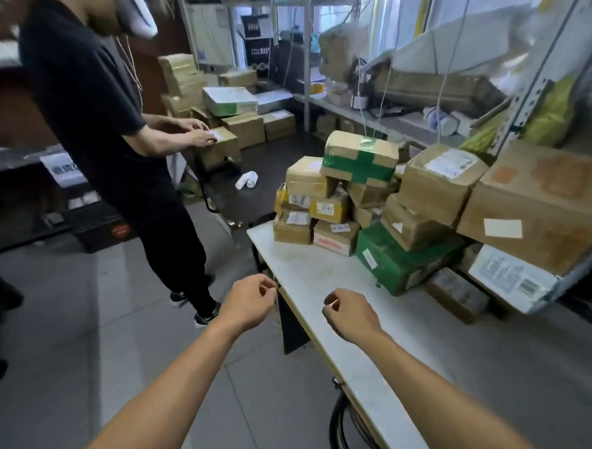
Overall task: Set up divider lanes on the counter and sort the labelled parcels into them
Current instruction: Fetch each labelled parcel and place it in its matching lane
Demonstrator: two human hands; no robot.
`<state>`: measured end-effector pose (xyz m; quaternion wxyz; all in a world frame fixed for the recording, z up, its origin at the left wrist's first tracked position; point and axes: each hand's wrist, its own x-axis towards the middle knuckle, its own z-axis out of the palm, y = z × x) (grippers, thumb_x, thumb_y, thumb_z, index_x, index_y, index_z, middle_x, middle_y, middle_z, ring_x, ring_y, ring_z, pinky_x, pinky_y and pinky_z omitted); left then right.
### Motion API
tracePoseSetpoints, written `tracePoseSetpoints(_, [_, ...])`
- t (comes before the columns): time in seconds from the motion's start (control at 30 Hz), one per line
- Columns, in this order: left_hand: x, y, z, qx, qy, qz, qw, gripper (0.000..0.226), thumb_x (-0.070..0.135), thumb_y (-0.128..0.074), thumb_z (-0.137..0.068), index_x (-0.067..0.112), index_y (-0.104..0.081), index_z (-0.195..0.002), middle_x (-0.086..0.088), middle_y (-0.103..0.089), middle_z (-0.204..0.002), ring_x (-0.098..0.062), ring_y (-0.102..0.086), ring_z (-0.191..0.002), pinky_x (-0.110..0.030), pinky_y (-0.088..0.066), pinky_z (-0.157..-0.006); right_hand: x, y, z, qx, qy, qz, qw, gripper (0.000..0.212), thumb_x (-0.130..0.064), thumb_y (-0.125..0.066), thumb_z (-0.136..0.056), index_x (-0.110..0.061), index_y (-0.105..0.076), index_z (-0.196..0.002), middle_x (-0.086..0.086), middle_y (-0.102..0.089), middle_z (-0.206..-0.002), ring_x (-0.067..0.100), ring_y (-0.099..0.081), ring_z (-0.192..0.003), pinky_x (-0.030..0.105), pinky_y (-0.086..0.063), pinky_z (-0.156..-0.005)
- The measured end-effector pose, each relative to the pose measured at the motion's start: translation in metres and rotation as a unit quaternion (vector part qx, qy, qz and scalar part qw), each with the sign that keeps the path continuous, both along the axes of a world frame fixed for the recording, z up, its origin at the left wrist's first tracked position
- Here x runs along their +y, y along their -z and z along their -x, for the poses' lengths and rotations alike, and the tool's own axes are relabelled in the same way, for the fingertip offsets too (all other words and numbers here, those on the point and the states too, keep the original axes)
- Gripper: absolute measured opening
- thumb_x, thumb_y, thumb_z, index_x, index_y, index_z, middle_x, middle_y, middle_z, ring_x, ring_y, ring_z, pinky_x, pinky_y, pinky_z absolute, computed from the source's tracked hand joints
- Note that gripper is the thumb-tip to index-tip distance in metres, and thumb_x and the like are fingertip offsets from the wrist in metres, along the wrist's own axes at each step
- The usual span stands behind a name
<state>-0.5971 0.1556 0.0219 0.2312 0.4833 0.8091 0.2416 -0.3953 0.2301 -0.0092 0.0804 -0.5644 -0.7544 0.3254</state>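
Here the parcels (383, 206) sit stacked at the far end of the counter (328, 277); we judge them stiff and light, best held by opposite sides. Our left hand (249, 300) and right hand (349, 312) hover loosely curled, holding nothing.

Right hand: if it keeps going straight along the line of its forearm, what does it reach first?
Probably the small brown parcel with red print at the front of the parcel pile. The right hand is empty, loosely curled over the bare white counter, with nothing between. Depth is unclear; the green-wrapped parcel lies just right of that line.
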Motion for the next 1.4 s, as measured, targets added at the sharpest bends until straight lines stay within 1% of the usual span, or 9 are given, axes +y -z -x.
tracePoseSetpoints(0.2, [0.092,-0.015,0.027,-0.059,-0.013,-0.054,0.997,0.018,0.026,-0.055,-0.102,0.020,-0.070,-0.111,0.003,-0.069,-0.106,-0.008,-0.063,-0.087,-0.006,-0.040,-0.049,0.092,-0.018,0.037,0.051,0.031,-0.008,0.998,0.022,-0.030,-0.061,-0.095,-0.024,-0.070,-0.114,-0.002,-0.071,-0.107,0.020,-0.065,-0.094,0.036,-0.058,-0.083])
tracePoseSetpoints(0.33, [0.158,-0.021,0.040,-0.082,0.014,-0.078,0.993,0.016,0.027,-0.058,-0.099,0.025,-0.071,-0.108,0.006,-0.071,-0.104,-0.011,-0.066,-0.095,-0.020,-0.049,-0.075,0.149,-0.029,0.064,0.166,0.108,0.019,0.980,0.017,-0.019,-0.064,-0.097,-0.022,-0.071,-0.113,0.002,-0.072,-0.111,0.017,-0.066,-0.094,0.029,-0.056,-0.077])
tracePoseSetpoints(0.43, [0.217,-0.035,0.049,-0.095,0.058,-0.109,0.988,0.012,0.026,-0.059,-0.099,0.027,-0.070,-0.104,0.009,-0.070,-0.099,-0.010,-0.066,-0.096,-0.025,-0.051,-0.083,0.197,-0.049,0.082,0.296,0.217,0.102,0.925,0.010,-0.017,-0.063,-0.100,-0.016,-0.068,-0.108,0.005,-0.071,-0.108,0.018,-0.069,-0.093,0.024,-0.059,-0.070])
tracePoseSetpoints(0.57, [0.296,-0.062,0.052,-0.122,0.106,-0.164,0.973,0.019,0.020,-0.059,-0.100,0.016,-0.072,-0.113,0.004,-0.071,-0.102,-0.012,-0.065,-0.095,-0.025,-0.052,-0.086,0.255,-0.078,0.095,0.424,0.282,0.181,0.842,0.039,-0.049,-0.067,-0.093,-0.021,-0.064,-0.119,0.004,-0.072,-0.113,0.023,-0.069,-0.104,0.041,-0.058,-0.090])
tracePoseSetpoints(0.77, [0.398,-0.081,0.061,-0.191,0.143,-0.189,0.952,0.022,0.023,-0.060,-0.101,0.018,-0.061,-0.122,0.008,-0.063,-0.109,-0.002,-0.061,-0.097,-0.007,-0.047,-0.071,0.303,-0.082,0.111,0.506,0.401,0.245,0.723,0.090,-0.086,-0.060,-0.072,-0.021,-0.052,-0.134,0.011,-0.067,-0.116,0.029,-0.065,-0.106,0.040,-0.059,-0.085])
tracePoseSetpoints(0.93, [0.450,-0.080,0.060,-0.260,0.163,-0.141,0.941,0.044,0.032,-0.051,-0.104,0.015,-0.051,-0.144,0.004,-0.059,-0.132,-0.013,-0.055,-0.121,-0.036,-0.046,-0.108,0.315,-0.083,0.117,0.527,0.468,0.214,0.676,0.102,-0.085,-0.071,-0.056,-0.029,-0.050,-0.138,0.012,-0.063,-0.128,0.030,-0.067,-0.106,0.036,-0.061,-0.064])
tracePoseSetpoints(1.2, [0.444,-0.086,0.061,-0.358,0.170,-0.115,0.911,0.046,0.034,-0.044,-0.108,0.016,-0.045,-0.150,0.003,-0.055,-0.131,-0.016,-0.055,-0.119,-0.040,-0.051,-0.097,0.289,-0.099,0.112,0.485,0.461,0.114,0.734,0.054,-0.053,-0.072,-0.084,-0.016,-0.064,-0.123,0.001,-0.075,-0.107,0.016,-0.072,-0.093,0.027,-0.057,-0.064])
tracePoseSetpoints(1.3, [0.422,-0.091,0.066,-0.421,0.139,-0.095,0.891,0.042,0.047,-0.035,-0.107,0.019,-0.061,-0.125,0.000,-0.064,-0.119,-0.027,-0.062,-0.117,-0.038,-0.053,-0.079,0.262,-0.096,0.113,0.437,0.415,-0.029,0.798,0.053,-0.036,-0.085,-0.078,-0.015,-0.064,-0.122,-0.009,-0.073,-0.107,0.005,-0.072,-0.093,0.021,-0.060,-0.078])
tracePoseSetpoints(1.4, [0.390,-0.096,0.071,-0.500,0.121,-0.051,0.856,0.054,0.060,-0.027,-0.105,0.024,-0.066,-0.113,-0.002,-0.071,-0.116,-0.029,-0.065,-0.119,-0.047,-0.056,-0.094,0.230,-0.086,0.100,0.364,0.318,-0.150,0.862,0.073,-0.019,-0.089,-0.075,-0.027,-0.050,-0.136,-0.016,-0.065,-0.122,-0.013,-0.062,-0.105,0.014,-0.054,-0.085])
